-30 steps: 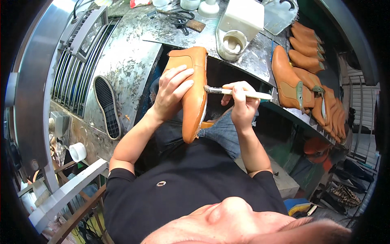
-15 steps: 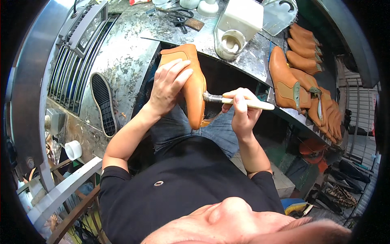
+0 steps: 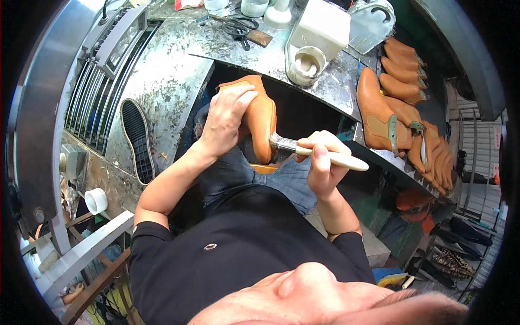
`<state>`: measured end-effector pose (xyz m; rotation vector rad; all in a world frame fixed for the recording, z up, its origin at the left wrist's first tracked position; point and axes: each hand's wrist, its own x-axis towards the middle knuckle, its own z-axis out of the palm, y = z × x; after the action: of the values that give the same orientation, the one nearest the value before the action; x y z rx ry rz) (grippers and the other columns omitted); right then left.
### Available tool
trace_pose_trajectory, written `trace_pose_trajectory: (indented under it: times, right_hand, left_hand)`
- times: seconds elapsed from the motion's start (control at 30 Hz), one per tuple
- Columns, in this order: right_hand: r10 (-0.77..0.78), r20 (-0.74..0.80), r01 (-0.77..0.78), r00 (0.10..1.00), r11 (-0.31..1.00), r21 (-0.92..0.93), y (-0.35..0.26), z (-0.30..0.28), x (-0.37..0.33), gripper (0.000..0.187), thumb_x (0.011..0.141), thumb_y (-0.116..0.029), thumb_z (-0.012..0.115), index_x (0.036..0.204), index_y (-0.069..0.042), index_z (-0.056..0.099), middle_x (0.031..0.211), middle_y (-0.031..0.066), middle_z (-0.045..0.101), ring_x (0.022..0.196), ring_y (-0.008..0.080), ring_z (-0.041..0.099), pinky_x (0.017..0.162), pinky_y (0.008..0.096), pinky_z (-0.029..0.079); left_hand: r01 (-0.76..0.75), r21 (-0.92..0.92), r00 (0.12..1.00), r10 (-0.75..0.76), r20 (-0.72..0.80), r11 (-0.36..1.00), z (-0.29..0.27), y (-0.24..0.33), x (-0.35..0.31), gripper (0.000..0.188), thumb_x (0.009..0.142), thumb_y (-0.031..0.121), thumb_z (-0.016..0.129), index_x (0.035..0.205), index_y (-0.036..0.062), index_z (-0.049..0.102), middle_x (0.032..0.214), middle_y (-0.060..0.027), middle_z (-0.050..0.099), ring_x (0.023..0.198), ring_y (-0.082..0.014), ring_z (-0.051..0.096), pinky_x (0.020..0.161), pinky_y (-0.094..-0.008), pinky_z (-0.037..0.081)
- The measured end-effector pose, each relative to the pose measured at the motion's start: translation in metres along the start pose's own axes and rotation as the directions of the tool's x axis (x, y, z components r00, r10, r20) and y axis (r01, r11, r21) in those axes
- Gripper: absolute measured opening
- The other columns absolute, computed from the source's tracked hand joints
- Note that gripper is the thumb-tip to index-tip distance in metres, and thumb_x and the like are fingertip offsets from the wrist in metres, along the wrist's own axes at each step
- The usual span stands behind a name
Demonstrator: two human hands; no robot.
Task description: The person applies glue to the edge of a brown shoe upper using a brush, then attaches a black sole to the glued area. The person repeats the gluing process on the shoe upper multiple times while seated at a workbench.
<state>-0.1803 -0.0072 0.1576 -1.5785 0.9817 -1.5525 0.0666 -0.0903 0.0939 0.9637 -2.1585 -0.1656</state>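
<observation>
A tan leather boot (image 3: 262,122) is held over my lap, its toe pointing toward me. My left hand (image 3: 225,116) grips it round the ankle part, fingers over the upper. In my right hand (image 3: 327,162) is a paintbrush (image 3: 346,161) with a pale handle, pinched between thumb and fingers. Its bristles touch the right edge of the boot near the toe, where upper and bottom meet. The boot's underside is mostly turned away from view. On the metal bench to the left lies a black sole (image 3: 137,141) with a pale rim, tread side up.
Several tan boots (image 3: 375,111) crowd the bench at the right. A white glue pot (image 3: 306,66) stands at the bench's far side, near scissors (image 3: 238,27). A lamp (image 3: 120,40) sits over a metal grille at the far left, and a white cup (image 3: 96,201) is lower left.
The boot has tilted in my left hand and its toe sits slightly higher. The brush has moved a little toward me along its edge, nearer the toe.
</observation>
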Motion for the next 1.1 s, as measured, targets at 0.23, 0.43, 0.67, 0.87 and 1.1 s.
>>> trace_pose_trajectory:
  times: [0.23, 0.43, 0.67, 0.87, 1.1]
  right_hand:
    - [-0.158, 0.048, 0.160, 0.986, 0.987, -0.025, -0.004, 0.003, 0.009, 0.029, 0.101, -0.015, 0.057, 0.094, 0.009, 0.071, 0.076, 0.0168, 0.067, 0.058, 0.0191, 0.062, 0.053, 0.0294, 0.049]
    - [-0.285, 0.099, 0.294, 0.953, 0.953, -0.078, -0.005, 0.001, 0.030, 0.026, 0.100, -0.015, 0.059, 0.096, 0.007, 0.072, 0.079, 0.0175, 0.070, 0.061, 0.0200, 0.064, 0.055, 0.0307, 0.051]
    - [-0.315, 0.172, 0.348, 0.933, 0.913, -0.215, -0.013, -0.004, 0.063, 0.024, 0.099, -0.012, 0.060, 0.097, 0.007, 0.074, 0.079, 0.0160, 0.072, 0.061, 0.0182, 0.065, 0.057, 0.0304, 0.052]
    - [-0.265, 0.154, 0.299, 0.952, 0.916, -0.269, -0.014, -0.006, 0.076, 0.023, 0.094, -0.004, 0.057, 0.092, 0.008, 0.076, 0.079, 0.0138, 0.072, 0.061, 0.0149, 0.063, 0.058, 0.0272, 0.051]
    - [-0.149, 0.143, 0.182, 0.978, 0.950, -0.255, -0.008, -0.008, 0.076, 0.016, 0.092, -0.003, 0.064, 0.090, 0.004, 0.079, 0.078, 0.0125, 0.075, 0.066, 0.0216, 0.069, 0.064, 0.0332, 0.054]
  left_hand:
    - [0.070, -0.151, 0.997, -0.068, 0.021, 0.986, 0.005, 0.001, 0.003, 0.085, 0.061, 0.011, 0.094, 0.137, 0.0071, 0.057, 0.132, -0.0164, 0.065, 0.120, -0.0398, 0.062, 0.101, -0.0496, 0.049]
    - [0.289, -0.387, 0.947, -0.201, 0.252, 0.876, -0.012, 0.022, 0.017, 0.062, 0.073, 0.003, 0.090, 0.129, 0.0046, 0.063, 0.117, -0.0134, 0.071, 0.111, -0.0285, 0.068, 0.096, -0.0418, 0.056]
    - [0.563, -0.568, 0.778, -0.153, 0.610, 0.599, -0.028, 0.033, 0.027, 0.080, 0.067, 0.006, 0.098, 0.136, 0.0031, 0.057, 0.117, -0.0073, 0.072, 0.113, -0.0178, 0.068, 0.101, -0.0363, 0.056]
    - [0.675, -0.531, 0.672, -0.130, 0.729, 0.512, -0.031, 0.029, 0.028, 0.089, 0.065, 0.015, 0.100, 0.141, 0.0007, 0.056, 0.130, -0.0125, 0.071, 0.122, -0.0214, 0.066, 0.110, -0.0385, 0.051]
    - [0.732, -0.570, 0.638, -0.084, 0.765, 0.372, -0.029, 0.021, 0.027, 0.100, 0.067, 0.029, 0.100, 0.149, -0.0020, 0.052, 0.135, -0.0135, 0.069, 0.125, -0.0205, 0.065, 0.112, -0.0359, 0.049]
